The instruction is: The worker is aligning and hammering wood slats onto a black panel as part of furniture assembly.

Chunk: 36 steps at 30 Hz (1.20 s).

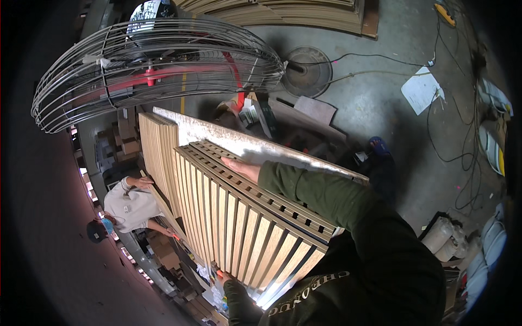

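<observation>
Slatted wood panels (239, 217), pale slats with dark grooves, are stacked in front of me. My right hand (243, 168) lies on the far side of the stack, fingers stretched out along a panel edge with a row of square dark notches. At the stack's near left edge is my left hand (222, 276), closed around a small orange object (219, 273) whose kind I cannot make out. Across the stack's left side, a co-worker (126, 205) in a light top has one hand on a panel edge. Near that person's other hand is another orange item (176, 237).
A large caged fan (157, 76) with blurred blades stands beyond the stack. Another pile of slatted panels (159, 146) is at the left. Cables (375, 54) cross the floor, where a white sheet (422, 90) lies. Cardboard boxes (163, 251) stand behind the co-worker.
</observation>
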Tool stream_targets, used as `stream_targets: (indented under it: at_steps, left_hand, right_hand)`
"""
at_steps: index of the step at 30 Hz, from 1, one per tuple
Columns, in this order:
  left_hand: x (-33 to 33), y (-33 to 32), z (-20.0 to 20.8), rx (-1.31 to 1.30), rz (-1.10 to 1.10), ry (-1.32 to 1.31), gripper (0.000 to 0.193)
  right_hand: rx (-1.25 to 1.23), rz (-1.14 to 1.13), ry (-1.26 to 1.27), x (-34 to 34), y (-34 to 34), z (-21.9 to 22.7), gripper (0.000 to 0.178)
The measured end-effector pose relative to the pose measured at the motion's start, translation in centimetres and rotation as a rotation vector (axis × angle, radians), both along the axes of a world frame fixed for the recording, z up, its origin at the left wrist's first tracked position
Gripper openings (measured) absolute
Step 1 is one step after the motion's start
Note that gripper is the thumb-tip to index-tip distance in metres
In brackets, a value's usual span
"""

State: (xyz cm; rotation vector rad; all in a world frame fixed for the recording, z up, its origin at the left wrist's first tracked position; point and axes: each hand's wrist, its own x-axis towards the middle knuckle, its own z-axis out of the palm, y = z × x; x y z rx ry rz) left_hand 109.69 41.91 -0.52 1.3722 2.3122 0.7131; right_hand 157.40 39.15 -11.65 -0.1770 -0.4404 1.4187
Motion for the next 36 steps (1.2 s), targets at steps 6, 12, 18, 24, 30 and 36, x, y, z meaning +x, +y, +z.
stream_targets:
  at_steps: [6,12,18,24,30,36]
  left_hand:
    - [-2.1,0.6,-0.9,0.017,0.029,-0.005,0.021]
    - [-2.3,0.9,-1.7,0.072,-0.054,0.085,0.026]
    - [-6.5,2.0,-2.3,0.082,-0.048,0.141,0.032]
    - [-10.3,2.9,-2.4,0.010,-0.087,0.154,0.043]
    - [-10.6,3.8,-3.7,0.034,-0.177,0.227,0.043]
    - [2.6,-2.9,2.2,0.022,-0.115,0.482,0.049]
  right_hand:
    - [0.010,-0.047,-0.112,-0.2,0.2,-0.3,0.065]
    - [-0.175,-0.084,-0.626,1.4,-2.3,1.2,0.061]
    - [0.010,0.029,-0.744,3.7,-10.8,3.7,0.056]
    - [0.054,0.123,-0.666,2.7,-20.6,3.1,0.056]
    - [0.082,-0.108,-0.949,2.3,-24.6,4.7,0.061]
    - [0.052,-0.212,-1.263,1.2,-24.5,6.2,0.047]
